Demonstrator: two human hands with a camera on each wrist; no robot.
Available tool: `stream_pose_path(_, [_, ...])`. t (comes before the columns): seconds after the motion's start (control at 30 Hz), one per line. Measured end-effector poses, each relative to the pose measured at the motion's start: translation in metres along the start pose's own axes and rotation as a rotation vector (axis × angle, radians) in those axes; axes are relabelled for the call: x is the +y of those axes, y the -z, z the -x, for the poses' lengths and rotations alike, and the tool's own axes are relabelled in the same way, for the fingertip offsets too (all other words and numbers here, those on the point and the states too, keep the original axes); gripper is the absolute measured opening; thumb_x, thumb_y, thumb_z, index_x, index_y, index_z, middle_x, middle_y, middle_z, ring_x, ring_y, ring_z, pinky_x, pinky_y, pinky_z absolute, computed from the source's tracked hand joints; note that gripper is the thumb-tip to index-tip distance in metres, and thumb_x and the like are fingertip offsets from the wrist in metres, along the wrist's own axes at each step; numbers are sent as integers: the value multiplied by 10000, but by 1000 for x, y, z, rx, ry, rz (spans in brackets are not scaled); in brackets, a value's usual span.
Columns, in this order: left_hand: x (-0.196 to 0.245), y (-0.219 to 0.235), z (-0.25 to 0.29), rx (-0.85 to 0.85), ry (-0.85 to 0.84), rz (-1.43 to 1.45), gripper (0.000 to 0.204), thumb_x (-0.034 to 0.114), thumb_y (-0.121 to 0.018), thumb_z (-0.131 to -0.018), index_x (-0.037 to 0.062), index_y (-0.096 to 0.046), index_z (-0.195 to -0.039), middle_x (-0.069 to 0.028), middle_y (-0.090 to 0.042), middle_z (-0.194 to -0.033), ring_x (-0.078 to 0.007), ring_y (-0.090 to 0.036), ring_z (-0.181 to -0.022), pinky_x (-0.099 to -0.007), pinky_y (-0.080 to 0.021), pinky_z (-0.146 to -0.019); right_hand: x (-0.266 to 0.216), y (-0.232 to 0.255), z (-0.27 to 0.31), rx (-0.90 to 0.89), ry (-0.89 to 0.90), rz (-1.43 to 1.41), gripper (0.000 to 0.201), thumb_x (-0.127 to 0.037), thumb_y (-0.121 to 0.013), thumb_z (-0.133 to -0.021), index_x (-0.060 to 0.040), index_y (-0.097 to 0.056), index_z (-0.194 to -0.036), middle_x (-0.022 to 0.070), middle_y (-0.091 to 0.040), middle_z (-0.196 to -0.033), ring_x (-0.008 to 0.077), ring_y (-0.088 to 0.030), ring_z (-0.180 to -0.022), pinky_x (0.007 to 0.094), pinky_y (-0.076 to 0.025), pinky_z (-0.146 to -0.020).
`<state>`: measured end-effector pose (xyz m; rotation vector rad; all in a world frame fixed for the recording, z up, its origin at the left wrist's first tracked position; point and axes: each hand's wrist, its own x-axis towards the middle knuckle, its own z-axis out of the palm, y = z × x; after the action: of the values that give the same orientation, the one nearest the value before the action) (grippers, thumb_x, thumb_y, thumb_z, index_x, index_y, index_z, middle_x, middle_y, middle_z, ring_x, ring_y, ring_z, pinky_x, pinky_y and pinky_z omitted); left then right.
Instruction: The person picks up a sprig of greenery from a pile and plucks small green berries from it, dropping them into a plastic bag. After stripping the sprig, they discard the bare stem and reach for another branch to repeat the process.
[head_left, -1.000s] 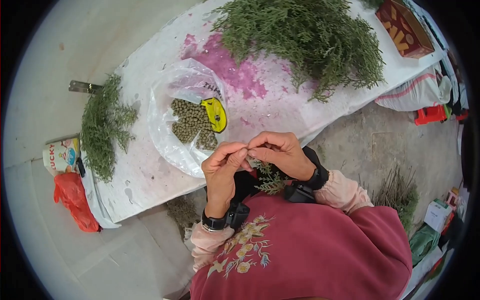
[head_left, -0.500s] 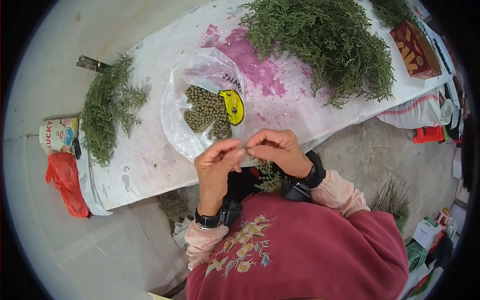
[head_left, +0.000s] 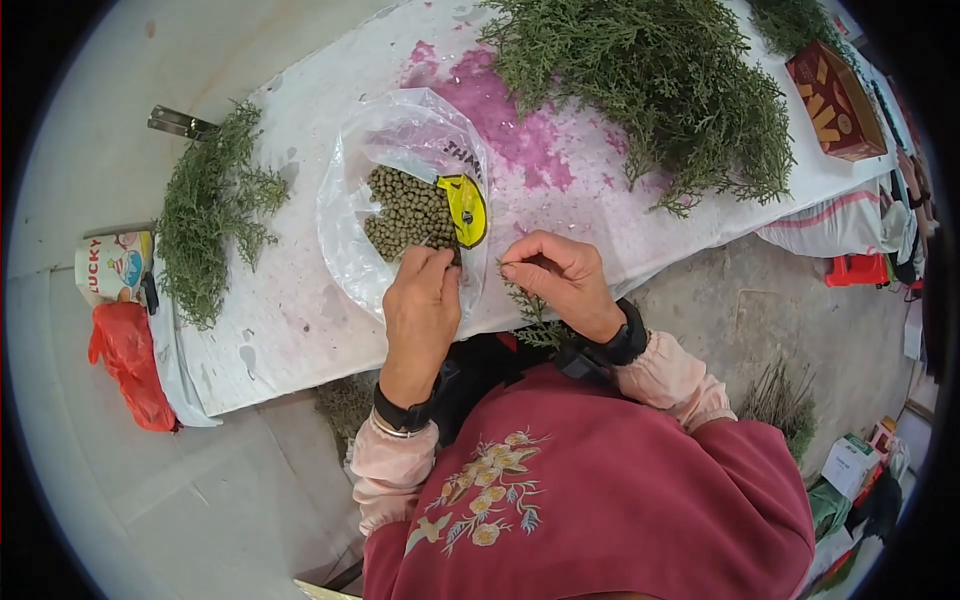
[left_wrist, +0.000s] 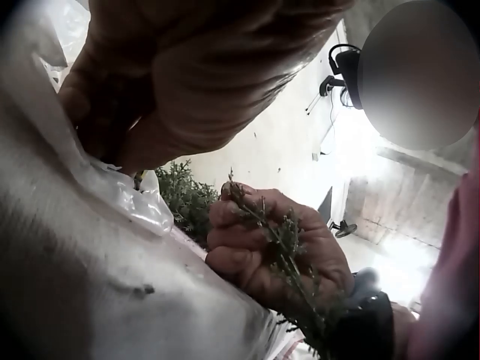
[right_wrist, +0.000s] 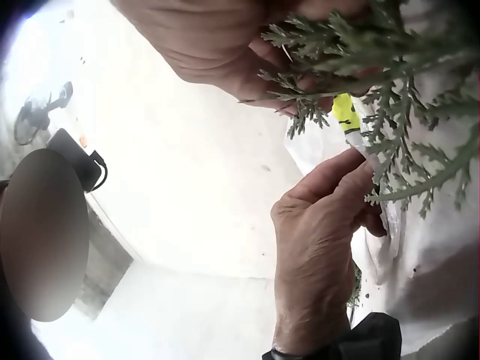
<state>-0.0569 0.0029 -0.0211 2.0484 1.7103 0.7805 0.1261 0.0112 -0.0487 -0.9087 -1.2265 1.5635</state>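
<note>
A clear plastic bag (head_left: 345,240) on the table holds many small round brownish-green pellets (head_left: 405,212) and a yellow label (head_left: 465,210). My left hand (head_left: 420,310) reaches over its near side, fingers bunched and pointing down at the pellets. The right wrist view shows the left hand (right_wrist: 315,247) at the plastic beside the yellow label, its fingertips hidden; whether they pinch anything I cannot tell. Right of the bag, my right hand (head_left: 562,285) grips a green leafy sprig (head_left: 540,325) between thumb and fingers. In the left wrist view the sprig (left_wrist: 285,251) runs along that hand's palm side.
A large heap of green branches (head_left: 650,100) covers the table's far side, with a red box (head_left: 835,105) beyond it. More branches (head_left: 210,220) lie at the left edge, near a paper bucket (head_left: 115,268) and a red plastic bag (head_left: 130,365). Cut stems (head_left: 780,410) stand on the floor at right.
The hands were together, fingertips meeting near the bag's right side. Now my left hand has moved away and forward over the bag, while the right stays near its place with the sprig.
</note>
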Motion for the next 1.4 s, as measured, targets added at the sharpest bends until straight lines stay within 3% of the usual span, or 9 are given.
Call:
stream_pose_path(0.2, [5,-3,2,70,-48,-60,179,-41,-588,-756,-23,-606,-934,-155,-571,-820,-323,-587,-715,-343,-466,-603,1,-5,-3,11,13,25,67,-33,-603,-845,-11,-611,-908,-43,-556,-753,16,-468,-650,173,-388,-575])
stream_pose_path(0.5, [5,0,3,8,-197,-207,198,-53,-580,-756,-12,-604,-949,-162,-574,-854,-315,-588,-748,-324,-475,-631,8,-13,-8,11,54,-12,44,-7,-588,-841,-7,-597,-884,-45,-540,-760,8,-448,-670,161,-363,-585])
stream_pose_path(0.63, [-5,-5,4,120,-108,-3,138,-52,-574,-765,-20,-603,-896,-147,-563,-824,-305,-585,-728,-331,-475,-620,7,-11,-8,-3,48,-19,44,-10,-591,-839,-9,-596,-882,-42,-542,-761,6,-448,-668,160,-361,-582])
stream_pose_path(0.73, [-11,-6,7,274,34,101,139,-53,-589,-783,-10,-613,-913,-96,-564,-816,-192,-561,-695,-257,-454,-634,3,-11,-8,-1,33,62,44,-15,-592,-840,-12,-597,-883,-45,-540,-754,5,-447,-660,161,-360,-576])
stream_pose_path(0.9, [-14,-7,7,269,59,185,110,-34,-593,-808,-9,-616,-913,-64,-564,-809,-132,-530,-687,-229,-434,-613,7,-11,-9,-5,96,54,37,-22,-593,-842,-14,-596,-878,-50,-536,-742,4,-444,-647,162,-359,-567])
stream_pose_path(1.03, [-11,-7,8,286,82,331,107,-18,-602,-817,-11,-629,-921,-55,-569,-811,-122,-532,-683,-232,-431,-596,5,-12,-9,1,67,50,39,-25,-593,-844,-15,-594,-881,-53,-530,-732,5,-440,-637,163,-358,-561])
stream_pose_path(1.13, [-4,-2,10,164,465,938,118,11,-601,-833,-21,-632,-943,-52,-566,-813,-119,-527,-674,-249,-432,-579,6,-13,-9,-6,32,48,42,-36,-593,-850,-18,-593,-888,-50,-528,-731,5,-437,-634,165,-358,-557])
stream_pose_path(1.27, [2,1,9,68,597,1311,158,48,-593,-846,-38,-619,-976,-69,-570,-813,-124,-522,-654,-269,-434,-565,4,-13,-9,-21,27,69,48,-41,-595,-855,-19,-591,-896,-47,-530,-739,7,-438,-642,164,-358,-562])
stream_pose_path(1.4, [0,-4,11,0,603,1461,187,61,-568,-863,-43,-600,-1015,-85,-580,-824,-134,-511,-637,-273,-430,-562,6,-13,-10,-13,111,96,49,-41,-598,-855,-15,-590,-897,-46,-534,-750,8,-441,-651,165,-359,-563])
